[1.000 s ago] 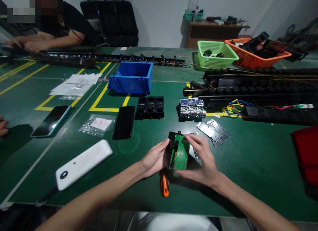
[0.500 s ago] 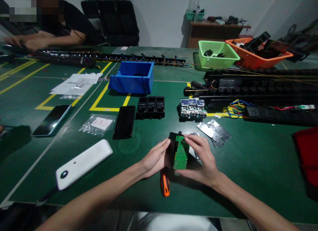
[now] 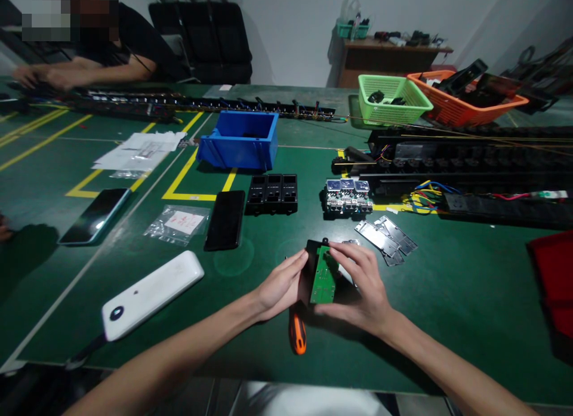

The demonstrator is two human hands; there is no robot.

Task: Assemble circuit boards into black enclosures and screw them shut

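Note:
My left hand [image 3: 282, 284] grips a black housing [image 3: 310, 262] by its left side. With thumb and fingertips, my right hand [image 3: 363, 284] holds a green circuit board [image 3: 324, 279] by its top and bottom ends, tilted against the housing. Under my hands lies an orange and black screwdriver [image 3: 297, 332], its shaft partly hidden. Beyond them sit several black housings joined in a row [image 3: 272, 194] and a group of circuit boards with small displays [image 3: 348, 196]. Thin clear plates [image 3: 380, 237] lie to the right of my right hand; another is partly hidden behind it.
A black phone [image 3: 224, 220], a plastic bag [image 3: 176, 224], a white device [image 3: 152, 293] and another phone [image 3: 95, 216] lie left. Behind are a blue bin [image 3: 242, 141], green basket [image 3: 394, 101] and orange basket [image 3: 465, 99]. Black rails with wires [image 3: 474, 165] stretch right. A person works far left.
The green board has tilted slightly and moved a little left, closer to the black housing. My right fingers have moved slightly left with it.

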